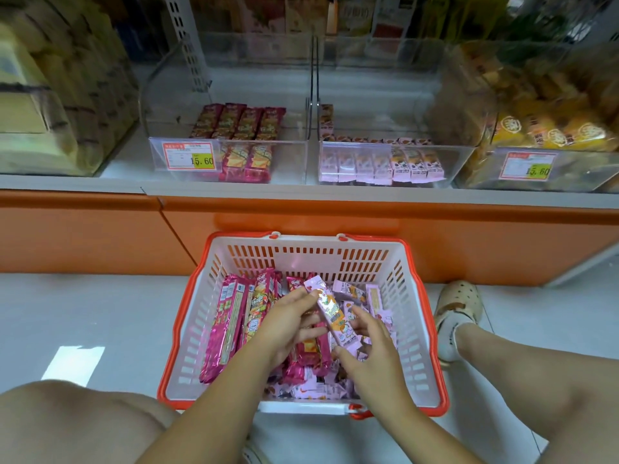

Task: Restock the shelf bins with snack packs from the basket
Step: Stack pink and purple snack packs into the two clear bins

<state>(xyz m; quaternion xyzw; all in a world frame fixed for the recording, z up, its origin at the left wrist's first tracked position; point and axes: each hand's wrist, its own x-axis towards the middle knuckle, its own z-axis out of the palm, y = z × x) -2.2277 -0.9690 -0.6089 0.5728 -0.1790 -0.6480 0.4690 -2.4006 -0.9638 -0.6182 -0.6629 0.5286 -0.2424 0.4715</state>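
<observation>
Knee [67,426], basket [308,254] — white floor [83,313], orange plinth [368,229]

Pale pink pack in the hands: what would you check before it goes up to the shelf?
1. Grip: left hand and right hand both hold the pale pink pack: ok.
2. Matching bin: the right bin holds similar pale pink packs: ok.
3. Room there: only a low layer lies in it: ok.
4. Way up from the basket: nothing in between: ok.
5. Wrapper intact: cannot tell, too blurred.
</observation>
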